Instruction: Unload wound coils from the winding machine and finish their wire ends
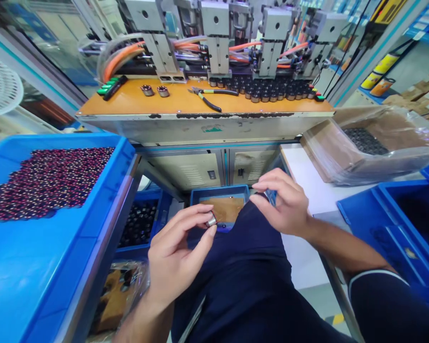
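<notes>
A small silver cylindrical part with thin red bits at its end, perhaps wires, is pinched between the thumb and fingers of my left hand. To the right, my right hand hovers above my lap, its fingers curved and the thumb apart from them. I see nothing held in it. Below and between the hands is a blue tray with a brown cardboard-like bottom. On the orange bench lie pliers, two round metal parts and rows of dark-topped cylinders.
A large blue bin at left holds many small dark parts with red bits. Under it, another blue bin contains black parts. A plastic-lined carton stands at right, beside blue bins. Machine heads rise behind the bench.
</notes>
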Motion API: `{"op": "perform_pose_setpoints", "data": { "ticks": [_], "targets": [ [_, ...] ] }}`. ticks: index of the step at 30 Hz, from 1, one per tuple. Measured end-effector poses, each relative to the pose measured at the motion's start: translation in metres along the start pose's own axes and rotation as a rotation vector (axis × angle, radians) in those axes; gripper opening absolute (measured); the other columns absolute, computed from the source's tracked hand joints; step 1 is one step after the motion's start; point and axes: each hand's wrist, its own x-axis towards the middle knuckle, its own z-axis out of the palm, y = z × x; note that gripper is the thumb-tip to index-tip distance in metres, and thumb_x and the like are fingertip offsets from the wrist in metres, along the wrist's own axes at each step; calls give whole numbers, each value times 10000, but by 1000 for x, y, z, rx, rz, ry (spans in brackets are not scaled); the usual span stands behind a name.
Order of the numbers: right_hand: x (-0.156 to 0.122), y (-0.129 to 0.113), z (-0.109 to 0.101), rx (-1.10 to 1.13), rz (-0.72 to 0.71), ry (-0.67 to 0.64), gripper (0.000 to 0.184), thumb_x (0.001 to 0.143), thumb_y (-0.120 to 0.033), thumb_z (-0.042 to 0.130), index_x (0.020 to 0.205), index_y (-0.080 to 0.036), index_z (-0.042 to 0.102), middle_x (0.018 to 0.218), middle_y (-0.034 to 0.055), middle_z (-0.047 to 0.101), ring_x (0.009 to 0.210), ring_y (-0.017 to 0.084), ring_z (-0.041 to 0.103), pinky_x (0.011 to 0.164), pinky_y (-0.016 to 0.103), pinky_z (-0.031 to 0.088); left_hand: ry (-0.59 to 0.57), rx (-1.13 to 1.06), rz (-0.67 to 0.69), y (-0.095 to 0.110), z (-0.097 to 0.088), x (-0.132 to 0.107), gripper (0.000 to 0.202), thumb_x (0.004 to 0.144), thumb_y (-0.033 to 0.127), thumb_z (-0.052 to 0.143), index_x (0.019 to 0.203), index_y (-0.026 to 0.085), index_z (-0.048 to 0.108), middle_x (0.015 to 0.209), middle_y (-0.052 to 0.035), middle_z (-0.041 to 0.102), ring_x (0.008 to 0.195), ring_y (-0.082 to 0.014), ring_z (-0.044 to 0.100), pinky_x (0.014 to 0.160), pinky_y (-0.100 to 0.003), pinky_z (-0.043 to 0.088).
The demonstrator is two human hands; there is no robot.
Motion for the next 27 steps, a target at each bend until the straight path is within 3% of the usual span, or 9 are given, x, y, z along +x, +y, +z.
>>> {"op": "perform_pose_setpoints", "data": {
  "ticks": [2, 4, 7, 10, 13, 18, 21, 23, 27],
  "targets": [
    [14, -6, -5, -145, -317, -142, 91, 894, -165, 670, 962, -225, 665, 923, 33, 683, 849, 162, 630, 746, 318, 519, -36, 63, 46, 1, -3, 1, 338, 779, 44, 739, 1051, 244, 726, 1105, -51, 734, 939, -185, 708, 795, -310, 583],
    [29, -15, -6, -200, -521, -292, 85, 937, -168, 620, 995, -212, 664, 991, 43, 689, 910, 172, 633, 773, 323, 515, -62, 99, 79, 2, -5, 1, 345, 787, 50, 734, 1067, 251, 721, 1115, -40, 733, 944, -179, 705, 817, -305, 576],
    [46, -24, -3, -278, -641, -387, 142, 990, -193, 541, 1066, -177, 660, 1048, 72, 678, 951, 192, 620, 765, 334, 501, -79, 104, 84, 4, -8, 0, 358, 794, 63, 733, 1095, 257, 714, 1137, -36, 730, 975, -186, 707, 837, -303, 579],
    [52, -22, 4, -383, -695, -484, 208, 1007, -184, 472, 934, -181, 667, 1004, 71, 676, 899, 195, 594, 730, 347, 464, -85, 81, 58, 5, -12, -2, 353, 780, 58, 748, 1071, 257, 723, 1120, -30, 735, 960, -184, 714, 820, -297, 594],
    [48, -19, 10, -295, -564, -597, 306, 1021, -201, 441, 781, -170, 629, 873, 67, 655, 799, 176, 556, 712, 341, 451, -62, 22, 26, 4, -15, -4, 350, 771, 33, 751, 1050, 244, 728, 1110, -31, 740, 976, -180, 716, 815, -281, 607],
    [44, -22, 8, 234, -26, -841, 241, 990, -161, 525, 782, -121, 640, 773, 42, 637, 760, 125, 590, 738, 252, 485, -86, -67, 71, 1, -20, -3, 363, 774, 4, 741, 1053, 235, 730, 1119, -28, 739, 1000, -157, 713, 845, -254, 610],
    [64, -9, 5, 338, 163, -1017, 213, 955, -185, 596, 763, -126, 669, 779, 18, 661, 741, 106, 617, 704, 225, 468, -101, -78, 79, -3, -23, -2, 334, 785, -18, 721, 1010, 227, 736, 1126, -29, 734, 983, -142, 714, 838, -240, 612],
    [90, 11, 9, 191, 199, -892, 198, 940, -245, 628, 795, -126, 693, 802, 21, 681, 747, 117, 617, 717, 244, 457, -73, -93, 63, -5, -24, -1, 335, 794, -30, 703, 1011, 222, 732, 1124, -31, 731, 1006, -140, 709, 861, -244, 612],
    [157, 70, 34, -335, 158, -328, 160, 913, -255, 663, 892, -99, 690, 922, 75, 676, 875, 179, 596, 840, 325, 452, -17, -131, 44, -7, -27, -1, 345, 804, -42, 681, 1034, 212, 720, 1128, -41, 728, 1065, -150, 698, 895, -255, 610]
  ]
}}
